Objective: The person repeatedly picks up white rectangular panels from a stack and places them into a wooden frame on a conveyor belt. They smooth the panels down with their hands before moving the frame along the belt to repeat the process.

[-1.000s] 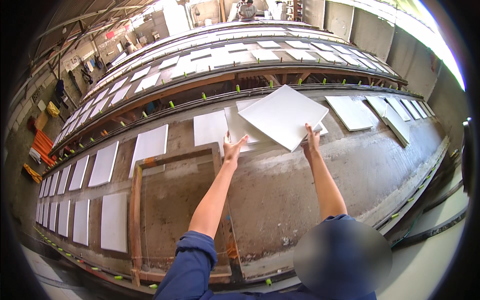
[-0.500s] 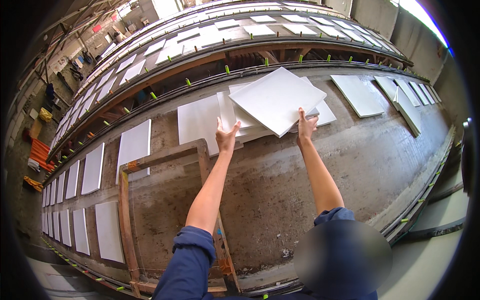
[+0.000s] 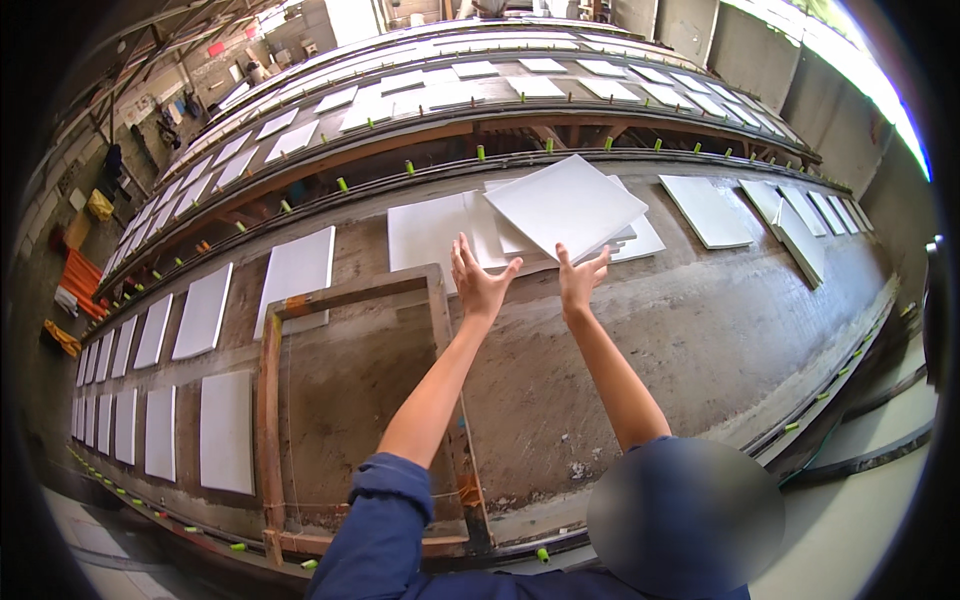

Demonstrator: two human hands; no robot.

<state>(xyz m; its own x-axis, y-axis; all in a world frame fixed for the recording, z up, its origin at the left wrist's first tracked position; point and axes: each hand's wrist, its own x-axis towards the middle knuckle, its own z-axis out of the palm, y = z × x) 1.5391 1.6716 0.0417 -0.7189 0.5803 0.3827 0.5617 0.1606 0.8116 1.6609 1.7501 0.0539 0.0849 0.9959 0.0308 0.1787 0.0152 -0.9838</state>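
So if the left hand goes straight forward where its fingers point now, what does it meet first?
Probably the tilted white square slab on the stack just beyond the left hand; depth is unclear.

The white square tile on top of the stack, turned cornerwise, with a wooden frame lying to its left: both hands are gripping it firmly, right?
Not quite. In the head view the left hand and right hand are open, fingers spread, just short of the white tile, not gripping it. The rest holds: it lies cornerwise atop the stack, and the wooden frame lies to its left.
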